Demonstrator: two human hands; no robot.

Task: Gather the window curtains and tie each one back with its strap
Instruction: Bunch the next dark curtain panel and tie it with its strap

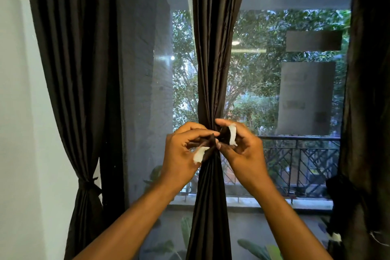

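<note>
A dark brown middle curtain (213, 59) hangs in front of the window, gathered to a narrow waist at hand height. My left hand (181, 150) pinches one end of its dark strap (223, 135), whose white patch (200, 154) shows below my fingers. My right hand (240, 143) grips the other strap end, with a white patch (232, 135) facing me. The two ends meet in front of the gathered folds. The left curtain (80, 80) is tied at its waist by a strap (88, 183). The right curtain (367, 91) is bunched low at the frame's edge.
A white wall (19, 133) borders the left curtain. Behind the mesh window screen (145, 91) lie a balcony railing (295, 154), trees and potted plant leaves (253, 247). A white tag (335, 236) hangs at the right curtain's lower part.
</note>
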